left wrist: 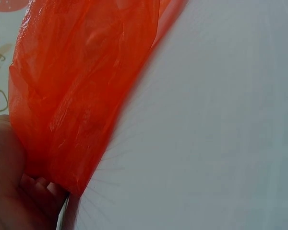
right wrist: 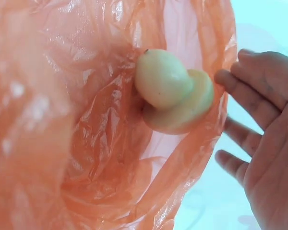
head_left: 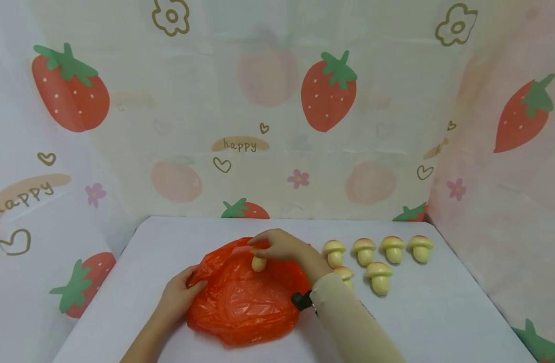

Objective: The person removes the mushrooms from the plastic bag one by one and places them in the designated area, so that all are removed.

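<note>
A red plastic bag (head_left: 245,302) lies on the table with its mouth spread open. My left hand (head_left: 178,295) grips the bag's left rim between thumb and fingers; in the left wrist view the curled fingers (left wrist: 43,194) show below the red film. Over the far side of the mouth is my right hand (head_left: 279,248), its fingers loosely extended. A toy mushroom (head_left: 259,263) with a pale stem is just below it, inside the bag's opening. The right wrist view has this mushroom (right wrist: 165,88) against the red film, apart from the fingers.
Several more toy mushrooms stand to the right, among them one in the front row (head_left: 379,277) and one at the far right end (head_left: 421,249). My right forearm partly covers another mushroom (head_left: 344,275). Strawberry-printed cloth walls (head_left: 277,121) enclose the white table (head_left: 441,322).
</note>
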Tool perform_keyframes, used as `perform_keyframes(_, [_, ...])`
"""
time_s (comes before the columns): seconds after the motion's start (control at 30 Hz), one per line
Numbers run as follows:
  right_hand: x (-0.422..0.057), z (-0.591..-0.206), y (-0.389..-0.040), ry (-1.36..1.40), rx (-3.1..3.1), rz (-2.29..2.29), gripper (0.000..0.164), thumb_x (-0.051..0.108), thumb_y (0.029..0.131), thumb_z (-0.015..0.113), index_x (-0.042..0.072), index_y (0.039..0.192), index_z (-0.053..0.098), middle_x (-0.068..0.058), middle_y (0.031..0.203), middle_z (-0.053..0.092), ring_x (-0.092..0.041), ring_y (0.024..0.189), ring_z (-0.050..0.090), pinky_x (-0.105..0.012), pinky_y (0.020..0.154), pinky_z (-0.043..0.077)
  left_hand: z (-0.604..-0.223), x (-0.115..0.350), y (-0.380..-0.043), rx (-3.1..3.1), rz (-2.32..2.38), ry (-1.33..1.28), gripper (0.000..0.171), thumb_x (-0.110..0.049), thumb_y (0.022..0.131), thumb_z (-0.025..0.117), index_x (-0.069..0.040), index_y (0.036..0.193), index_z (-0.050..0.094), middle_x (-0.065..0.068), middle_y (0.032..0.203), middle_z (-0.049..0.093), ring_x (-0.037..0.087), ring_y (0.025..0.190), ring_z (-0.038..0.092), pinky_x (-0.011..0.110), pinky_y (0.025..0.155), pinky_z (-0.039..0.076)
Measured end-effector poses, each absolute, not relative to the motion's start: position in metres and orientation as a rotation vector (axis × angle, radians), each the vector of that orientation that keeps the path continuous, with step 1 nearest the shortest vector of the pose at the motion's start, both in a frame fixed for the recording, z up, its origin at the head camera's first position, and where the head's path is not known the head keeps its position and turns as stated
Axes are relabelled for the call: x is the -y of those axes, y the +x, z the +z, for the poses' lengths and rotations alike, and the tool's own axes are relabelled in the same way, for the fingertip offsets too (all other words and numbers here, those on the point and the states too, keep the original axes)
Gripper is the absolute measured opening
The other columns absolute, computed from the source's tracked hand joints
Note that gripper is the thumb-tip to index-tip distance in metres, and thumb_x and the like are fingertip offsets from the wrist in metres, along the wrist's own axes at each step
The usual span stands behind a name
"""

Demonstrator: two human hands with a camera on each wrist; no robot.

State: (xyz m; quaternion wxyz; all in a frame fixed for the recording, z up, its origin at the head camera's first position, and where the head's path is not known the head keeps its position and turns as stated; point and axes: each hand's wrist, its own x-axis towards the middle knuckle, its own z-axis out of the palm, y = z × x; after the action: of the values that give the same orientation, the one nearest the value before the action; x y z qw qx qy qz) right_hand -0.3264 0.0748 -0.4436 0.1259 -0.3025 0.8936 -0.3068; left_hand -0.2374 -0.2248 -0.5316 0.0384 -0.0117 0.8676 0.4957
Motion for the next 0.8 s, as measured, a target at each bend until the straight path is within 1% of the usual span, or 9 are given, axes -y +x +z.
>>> perform_keyframes(0.2, [-0.08, -0.447, -0.331, -0.869, -2.632, -0.866, 0.039, 0.027, 0.098, 0.069, 0.021, 0.136, 0.068, 0.001, 0.141, 0.064, -0.022, 0.135, 0.054, -0.045, 0.116, 0.042, -0.531, 0.224, -0.238, -2.663, 1.525, -0.031, 0.053, -0.026, 0.101, 0.063, -0.011, 0.149, 0.05, 0.015, 0.147, 0.057, 0.033, 0.134, 0.054, 0.054, 0.111, 0.047])
perform_keyframes(0.33, [-0.083, -0.454, -0.334, -0.867, -2.645, -0.865, 0.039, 0.026, 0.097, 0.07, 0.02, 0.136, 0.068, 0.002, 0.141, 0.064, -0.022, 0.134, 0.054, -0.044, 0.115, 0.044, -0.533, 0.225, -0.238, -2.65, 1.538, -0.027, 0.051, -0.024, 0.101, 0.063, -0.012, 0.149, 0.051, 0.014, 0.148, 0.056, 0.034, 0.137, 0.052, 0.055, 0.112, 0.045])
perform_keyframes(0.5, [-0.086, -0.459, -0.335, -0.815, -2.623, -0.945, 0.04, 0.024, 0.096, 0.072, 0.02, 0.136, 0.068, 0.003, 0.143, 0.062, -0.021, 0.134, 0.054, -0.044, 0.114, 0.044, -0.534, 0.225, -0.238, -2.64, 1.565, -0.02, 0.049, -0.022, 0.1, 0.063, -0.014, 0.148, 0.052, 0.011, 0.148, 0.057, 0.032, 0.139, 0.051, 0.054, 0.114, 0.044])
perform_keyframes(0.8, [-0.085, -0.463, -0.334, -0.696, -2.611, -0.99, 0.043, 0.023, 0.094, 0.074, 0.021, 0.136, 0.067, 0.003, 0.138, 0.064, -0.021, 0.128, 0.054, -0.044, 0.112, 0.046, -0.535, 0.225, -0.239, -2.661, 1.546, -0.016, 0.05, -0.02, 0.1, 0.062, -0.013, 0.148, 0.051, 0.011, 0.149, 0.056, 0.033, 0.14, 0.05, 0.054, 0.114, 0.043])
